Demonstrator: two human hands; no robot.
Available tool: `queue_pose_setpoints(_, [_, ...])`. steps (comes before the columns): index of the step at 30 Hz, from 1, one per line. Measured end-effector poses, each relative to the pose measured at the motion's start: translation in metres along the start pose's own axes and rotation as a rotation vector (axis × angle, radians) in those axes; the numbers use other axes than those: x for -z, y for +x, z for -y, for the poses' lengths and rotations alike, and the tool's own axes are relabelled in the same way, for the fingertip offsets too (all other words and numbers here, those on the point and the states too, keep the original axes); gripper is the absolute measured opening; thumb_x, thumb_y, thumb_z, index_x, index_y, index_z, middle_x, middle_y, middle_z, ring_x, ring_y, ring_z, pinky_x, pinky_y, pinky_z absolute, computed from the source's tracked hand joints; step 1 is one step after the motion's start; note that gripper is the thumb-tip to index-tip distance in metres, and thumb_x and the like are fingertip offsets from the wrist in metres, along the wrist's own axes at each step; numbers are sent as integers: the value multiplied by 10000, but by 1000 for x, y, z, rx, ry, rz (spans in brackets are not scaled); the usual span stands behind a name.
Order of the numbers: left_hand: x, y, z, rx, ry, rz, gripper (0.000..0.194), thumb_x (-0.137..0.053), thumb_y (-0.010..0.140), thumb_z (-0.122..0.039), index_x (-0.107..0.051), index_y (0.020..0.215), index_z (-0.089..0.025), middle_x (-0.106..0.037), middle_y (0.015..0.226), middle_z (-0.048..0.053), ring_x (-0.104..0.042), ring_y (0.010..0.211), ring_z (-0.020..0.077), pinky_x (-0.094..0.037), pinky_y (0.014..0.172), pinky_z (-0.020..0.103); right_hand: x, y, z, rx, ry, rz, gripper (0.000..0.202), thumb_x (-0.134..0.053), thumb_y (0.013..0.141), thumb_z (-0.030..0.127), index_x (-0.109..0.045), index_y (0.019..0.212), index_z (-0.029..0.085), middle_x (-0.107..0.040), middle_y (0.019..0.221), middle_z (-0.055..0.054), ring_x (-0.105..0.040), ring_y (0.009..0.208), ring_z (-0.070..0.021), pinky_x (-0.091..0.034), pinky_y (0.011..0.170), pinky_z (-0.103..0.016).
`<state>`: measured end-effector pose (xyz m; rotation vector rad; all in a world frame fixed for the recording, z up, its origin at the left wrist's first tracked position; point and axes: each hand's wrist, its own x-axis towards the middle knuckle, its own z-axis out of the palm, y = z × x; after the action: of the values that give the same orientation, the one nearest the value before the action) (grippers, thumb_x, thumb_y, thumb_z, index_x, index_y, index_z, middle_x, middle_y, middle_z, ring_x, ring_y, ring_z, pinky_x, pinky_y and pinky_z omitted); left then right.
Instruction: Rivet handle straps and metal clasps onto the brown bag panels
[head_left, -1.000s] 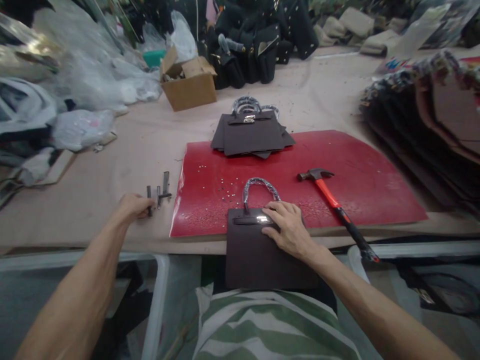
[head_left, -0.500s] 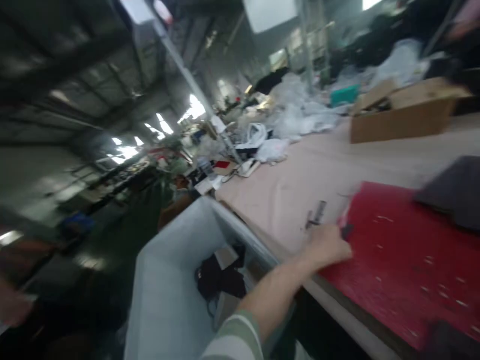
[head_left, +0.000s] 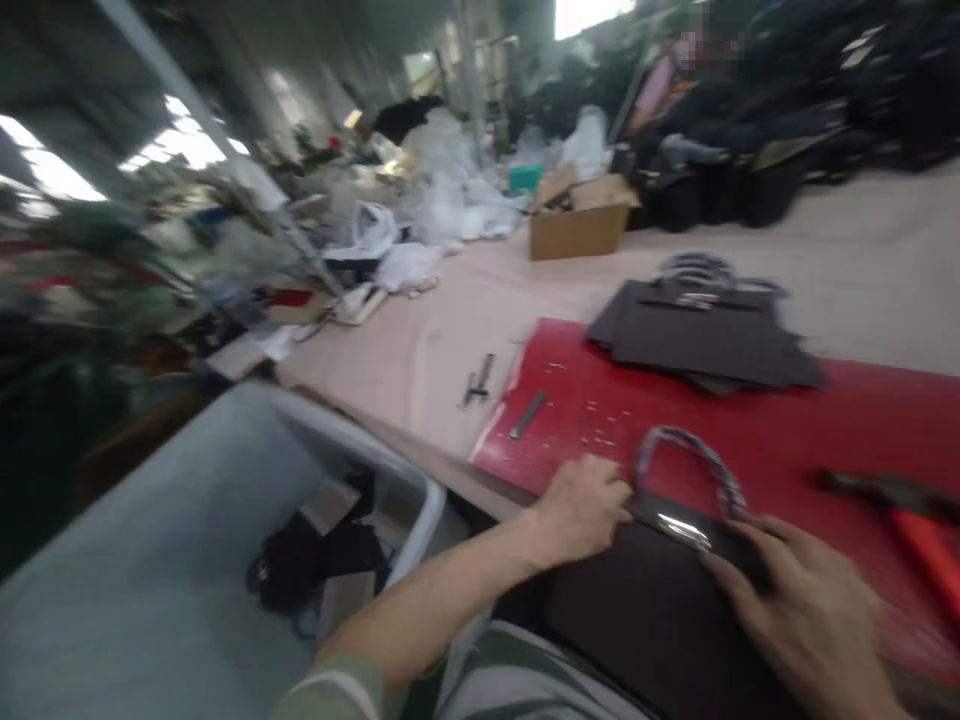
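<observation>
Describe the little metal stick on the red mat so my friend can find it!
Find the big red mat. Near its left edge, just beyond the left hand, lies a thin metal stick, slanting. It's the one on the red; the other small metal tools lie off the mat, on the pale tabletop.

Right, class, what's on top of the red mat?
A hammer, metal rod, scattered bits and part of a bag-panel stack. The nearest bag panel overlaps the front edge. The red mat beneath these is hidden.
</observation>
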<state>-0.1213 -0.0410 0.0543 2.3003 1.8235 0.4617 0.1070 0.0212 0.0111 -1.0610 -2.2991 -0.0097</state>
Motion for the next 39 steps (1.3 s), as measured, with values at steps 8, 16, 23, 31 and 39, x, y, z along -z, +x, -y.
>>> queue_pose_setpoints(8, [-15, 12, 9, -47, 43, 107, 81, -650, 883, -138, -619, 848, -204, -618, 934, 64, -578, 935, 242, -499, 806, 353, 49, 0, 3, -187, -61, 417, 143, -628, 845, 191, -700, 965, 222, -662, 928, -76, -553, 907, -252, -344, 853, -418])
queue_pose_setpoints(16, [-28, 2, 14, 28, -92, -215, 155, -574, 879, -163, -494, 761, -222, -580, 801, 41, -569, 805, 213, -470, 750, 329, 41, -3, -12, -178, 83, 325, 52, -579, 821, 157, -572, 797, 202, -622, 799, -25, -523, 801, -188, -336, 822, -342])
queue_pose_setpoints(23, [-45, 5, -7, 292, -47, -372, 255, -589, 880, -226, -452, 665, -232, -577, 740, 49, -561, 792, 230, -466, 748, 351, 23, -17, -1, -382, -17, 134, 191, -458, 956, 258, -599, 1042, 163, -633, 913, -112, -503, 895, -274, -341, 808, -398])
queue_pose_setpoints(31, [-39, 0, -3, 196, -231, -329, 78, -632, 889, -213, -605, 961, -207, -649, 999, 79, -590, 985, 239, -512, 881, 371, 30, -18, 4, -271, 42, 70, 372, -543, 935, 255, -546, 1302, 193, -591, 1222, -140, -508, 1120, -299, -380, 945, -445])
queue_pose_setpoints(39, [-17, -1, 22, 333, -300, -389, 106, -569, 926, -211, -627, 839, -194, -662, 853, 44, -629, 824, 175, -493, 759, 283, 9, -14, 22, 36, -14, 115, 440, -587, 918, 459, -595, 1243, 164, -625, 1274, -162, -529, 1145, -358, -388, 924, -516])
